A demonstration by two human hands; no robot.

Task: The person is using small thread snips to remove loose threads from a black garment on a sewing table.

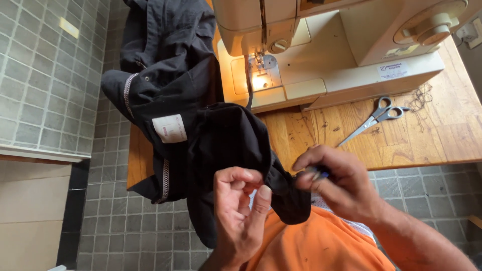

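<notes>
Head view: left hand (240, 211) pinches an edge of the black fabric garment (201, 130) draped off the wooden table (416, 135). Right hand (336, 183) is closed on a small dark tool (317, 174). Cream sewing machine (341, 45) and steel scissors (376, 116) sit behind.

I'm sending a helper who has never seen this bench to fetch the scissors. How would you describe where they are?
Start at the cream sewing machine on the wooden table. Just in front of its base, toward the table's right side, lie the scissors, flat on the wood beside a tangle of loose threads. They are all metal, with grey loop handles pointing to the machine: the only tool on the table.
</notes>
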